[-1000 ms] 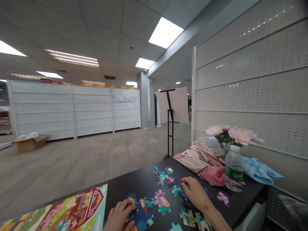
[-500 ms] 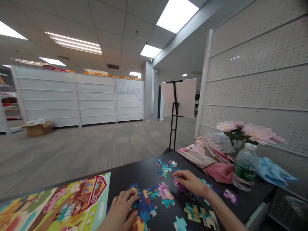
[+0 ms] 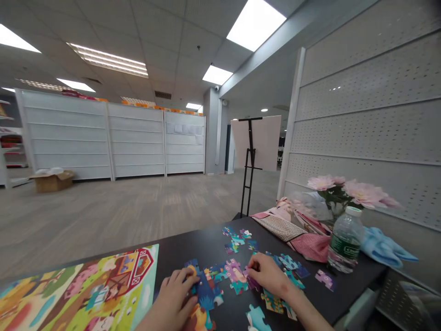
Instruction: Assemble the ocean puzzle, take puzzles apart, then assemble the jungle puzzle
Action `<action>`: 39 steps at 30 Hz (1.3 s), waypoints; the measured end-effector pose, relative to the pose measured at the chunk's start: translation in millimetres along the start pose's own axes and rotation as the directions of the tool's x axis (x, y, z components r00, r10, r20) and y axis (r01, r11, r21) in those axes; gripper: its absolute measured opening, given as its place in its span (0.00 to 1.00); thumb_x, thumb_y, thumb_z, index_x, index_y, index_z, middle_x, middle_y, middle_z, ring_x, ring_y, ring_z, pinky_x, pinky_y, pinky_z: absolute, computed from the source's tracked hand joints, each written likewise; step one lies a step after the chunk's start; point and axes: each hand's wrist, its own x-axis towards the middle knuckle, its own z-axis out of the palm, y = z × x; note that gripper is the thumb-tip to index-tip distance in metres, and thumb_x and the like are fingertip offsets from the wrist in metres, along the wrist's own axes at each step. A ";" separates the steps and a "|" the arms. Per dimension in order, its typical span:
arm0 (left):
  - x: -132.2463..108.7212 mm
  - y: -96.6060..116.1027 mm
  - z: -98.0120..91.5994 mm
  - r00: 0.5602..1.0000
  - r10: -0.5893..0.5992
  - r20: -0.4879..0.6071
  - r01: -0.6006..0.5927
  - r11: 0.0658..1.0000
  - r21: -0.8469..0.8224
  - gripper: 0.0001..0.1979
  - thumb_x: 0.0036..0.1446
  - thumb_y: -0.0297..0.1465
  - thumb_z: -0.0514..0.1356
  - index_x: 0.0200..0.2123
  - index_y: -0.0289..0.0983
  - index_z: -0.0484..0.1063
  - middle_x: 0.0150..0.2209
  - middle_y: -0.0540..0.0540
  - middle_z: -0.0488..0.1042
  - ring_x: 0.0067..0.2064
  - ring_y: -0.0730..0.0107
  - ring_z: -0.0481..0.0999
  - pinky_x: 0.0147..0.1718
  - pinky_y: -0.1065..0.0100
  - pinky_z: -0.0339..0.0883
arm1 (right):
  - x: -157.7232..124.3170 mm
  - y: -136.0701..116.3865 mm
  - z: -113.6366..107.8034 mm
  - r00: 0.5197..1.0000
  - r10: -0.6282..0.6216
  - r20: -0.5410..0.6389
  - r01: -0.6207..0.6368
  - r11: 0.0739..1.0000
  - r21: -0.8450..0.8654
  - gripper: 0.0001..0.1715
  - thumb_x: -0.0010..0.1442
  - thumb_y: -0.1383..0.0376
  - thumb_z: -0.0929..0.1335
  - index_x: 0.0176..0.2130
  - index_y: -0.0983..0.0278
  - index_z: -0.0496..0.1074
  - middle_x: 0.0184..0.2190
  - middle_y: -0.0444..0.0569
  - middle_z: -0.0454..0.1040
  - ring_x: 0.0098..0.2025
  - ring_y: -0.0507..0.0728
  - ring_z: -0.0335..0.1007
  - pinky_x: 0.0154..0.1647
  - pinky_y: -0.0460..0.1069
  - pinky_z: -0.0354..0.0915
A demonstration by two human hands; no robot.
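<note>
Left grip: the left hand [image 3: 176,294] lies palm down with its fingers spread loosely. It closes on nothing, and the fingertips press on the joined blue jigsaw section [image 3: 206,294].
Right grip: the right hand [image 3: 268,276] has its fingertips drawn together on a small purple jigsaw piece [image 3: 251,283], which lies low against the tabletop.
Purple piece: it sits at the right edge of the joined pink-and-teal jigsaw cluster [image 3: 235,272], touching or just beside it; which one cannot be told.
Blue section: it lies flat on the black tabletop [image 3: 193,250], between the two hands and just left of the pink-and-teal cluster.
Near the right wrist: loose teal and orange jigsaw pieces [image 3: 275,301] lie partly under the forearm, with one pale teal piece [image 3: 255,317] at the near edge.
Further back: a small scatter of blue and pink pieces [image 3: 236,239] lies apart from the hands.
Right side: a lone purple piece [image 3: 324,278] lies near a clear plastic water bottle with a green label [image 3: 344,241], which stands upright.
Behind the bottle: pink artificial flowers [image 3: 347,191], a light blue cloth [image 3: 386,246] and a folded pink patterned fabric [image 3: 292,234].
Left side: a colourful printed farm picture with a red barn [image 3: 86,289] lies flat, just beside the left hand.
Room: a black easel with a white board [image 3: 251,161] and a brown cardboard box [image 3: 51,180] stand on the floor.
</note>
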 end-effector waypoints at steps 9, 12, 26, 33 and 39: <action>-0.3 2.3 -0.4 1.000 0.003 0.010 -0.004 0.999 0.035 0.22 0.64 0.33 0.55 0.60 0.46 0.71 0.64 0.43 0.68 0.64 0.53 0.65 0.60 0.52 0.59 | -5.4 -1.5 8.1 0.995 0.054 -0.087 -0.056 0.998 -0.027 0.04 0.53 0.63 0.69 0.31 0.61 0.74 0.29 0.44 0.76 0.34 0.57 0.72 0.35 0.48 0.60; 0.0 3.1 -0.3 1.000 -0.004 0.025 0.002 0.998 0.062 0.22 0.64 0.33 0.55 0.60 0.45 0.71 0.64 0.42 0.68 0.64 0.52 0.65 0.59 0.52 0.60 | -8.4 -2.2 7.7 0.994 0.042 -0.096 -0.043 0.999 -0.008 0.05 0.55 0.61 0.70 0.31 0.61 0.74 0.30 0.44 0.77 0.34 0.56 0.72 0.35 0.47 0.61; -2.0 5.2 -1.7 1.000 0.006 0.019 -0.007 0.998 0.060 0.22 0.64 0.33 0.55 0.60 0.45 0.71 0.63 0.42 0.68 0.64 0.54 0.65 0.60 0.53 0.59 | -23.4 -8.7 1.5 0.985 -0.149 -0.082 0.151 0.988 0.025 0.15 0.55 0.68 0.65 0.41 0.58 0.78 0.45 0.49 0.76 0.50 0.61 0.71 0.55 0.53 0.64; -5.6 8.8 -7.9 1.000 0.013 0.008 -0.013 0.999 0.042 0.22 0.63 0.32 0.55 0.60 0.45 0.71 0.63 0.42 0.68 0.63 0.54 0.66 0.60 0.52 0.59 | -20.0 -1.3 5.0 0.988 -0.123 -0.094 0.123 0.992 -0.001 0.10 0.54 0.68 0.65 0.35 0.60 0.75 0.39 0.49 0.76 0.46 0.62 0.71 0.52 0.55 0.64; 6.6 -3.8 4.1 0.999 -0.011 0.032 0.009 0.997 0.076 0.24 0.60 0.32 0.57 0.60 0.47 0.71 0.64 0.42 0.69 0.63 0.50 0.66 0.58 0.50 0.61 | -19.7 -0.4 5.2 0.989 -0.087 -0.118 0.085 0.996 -0.024 0.04 0.54 0.68 0.65 0.31 0.60 0.71 0.36 0.48 0.75 0.43 0.62 0.69 0.48 0.55 0.64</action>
